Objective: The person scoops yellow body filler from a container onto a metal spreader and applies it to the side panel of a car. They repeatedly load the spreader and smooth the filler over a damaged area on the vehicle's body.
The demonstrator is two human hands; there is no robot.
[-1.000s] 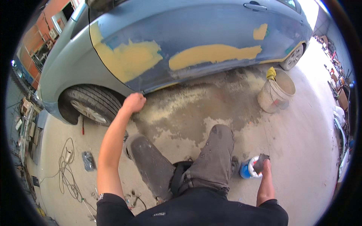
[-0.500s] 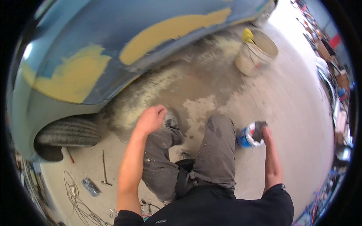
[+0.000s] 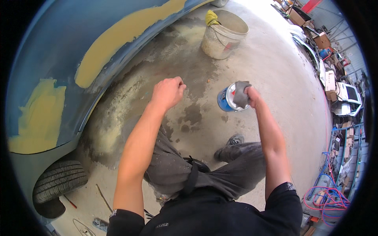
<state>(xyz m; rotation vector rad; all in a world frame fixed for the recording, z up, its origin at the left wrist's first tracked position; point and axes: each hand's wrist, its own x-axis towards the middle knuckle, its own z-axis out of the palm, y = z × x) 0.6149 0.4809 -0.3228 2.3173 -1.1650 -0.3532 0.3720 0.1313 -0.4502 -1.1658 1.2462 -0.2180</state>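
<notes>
Hands of a person at work beside a car, seen from above. Left hand (image 3: 168, 93): raised in front of the body, its fingers curled together in a loose fist, with the back of the hand uppermost; whether anything lay inside the fist could not be told. Right hand (image 3: 254, 97): clamped on the edge of a grey pad (image 3: 241, 94), which overlapped the white top of a blue can (image 3: 225, 103) in this view. The can appeared just left of the right hand; whether it stood on the floor or was held up, and whether the fingers also gripped its rim, could not be told.

Beyond the can stood a dirty pale bucket (image 3: 216, 46), a yellow cloth (image 3: 212, 17) bunched over its rim. Along the left side curved the blue-grey car body (image 3: 43, 70), bearing two yellow patches (image 3: 106, 43), one long and one blocky, with a dark tyre (image 3: 61, 181) below. A red-handled tool (image 3: 70, 201) lay on the concrete floor (image 3: 283, 74) near the tyre. Dark stains and pale yellowish residue marked the floor beside the car. At the far right, tangled red and blue hoses (image 3: 327, 200) lay near stored goods, among them cardboard boxes (image 3: 323, 40) and a white panel (image 3: 349, 94).
</notes>
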